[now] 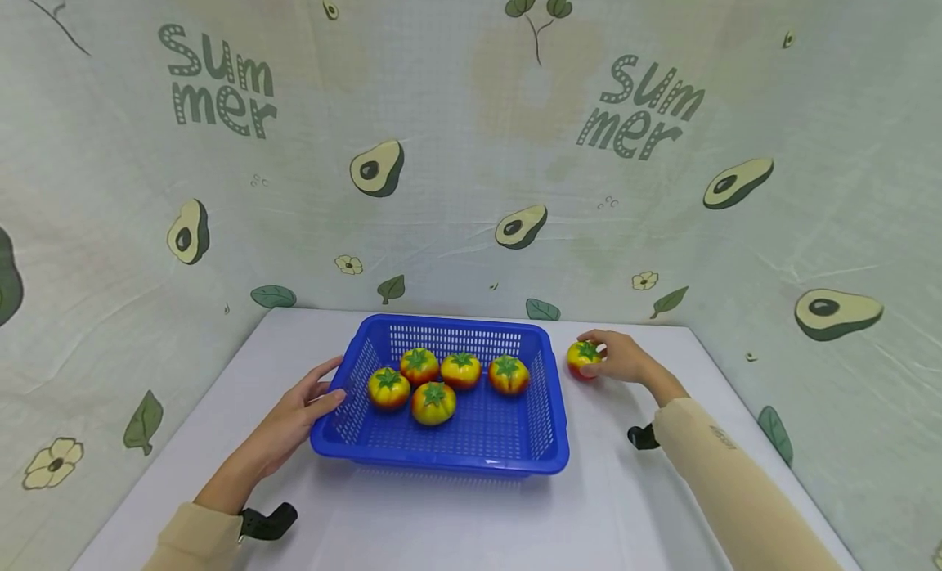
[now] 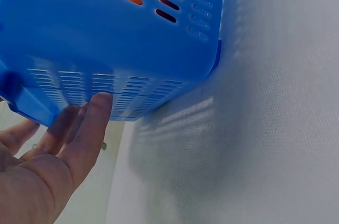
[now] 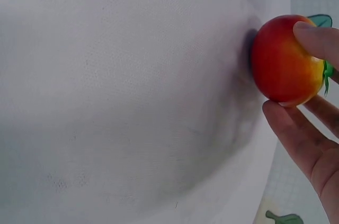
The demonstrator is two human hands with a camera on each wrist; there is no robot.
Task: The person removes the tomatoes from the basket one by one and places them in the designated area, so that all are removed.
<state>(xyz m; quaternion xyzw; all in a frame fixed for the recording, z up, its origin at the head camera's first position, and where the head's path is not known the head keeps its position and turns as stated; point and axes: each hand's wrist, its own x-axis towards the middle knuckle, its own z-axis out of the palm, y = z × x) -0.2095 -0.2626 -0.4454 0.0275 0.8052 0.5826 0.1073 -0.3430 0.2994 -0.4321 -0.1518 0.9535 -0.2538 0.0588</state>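
Observation:
A blue plastic basket (image 1: 441, 460) with slotted walls stands on the table, and inside it are several red-and-yellow tomatoes (image 1: 434, 403) with green leafy tops. My left hand (image 1: 298, 407) is at the basket's left side, its fingers fairly straight. In the left wrist view, a fingertip (image 2: 100, 99) rests against the slotted outer wall, just below the rim. To the right of the basket, my right hand (image 1: 621, 358) pinches another tomato (image 3: 286, 60) between thumb and fingers, close over the table. Its green top points away from the tabletop.
The table (image 1: 603, 489) has a white cover. Behind and on both sides hangs a pale cloth (image 1: 456, 88) printed with avocados, leaves and lettering. A dark wrist device (image 1: 268, 522) shows at the left sleeve, another (image 1: 643, 437) at the right one.

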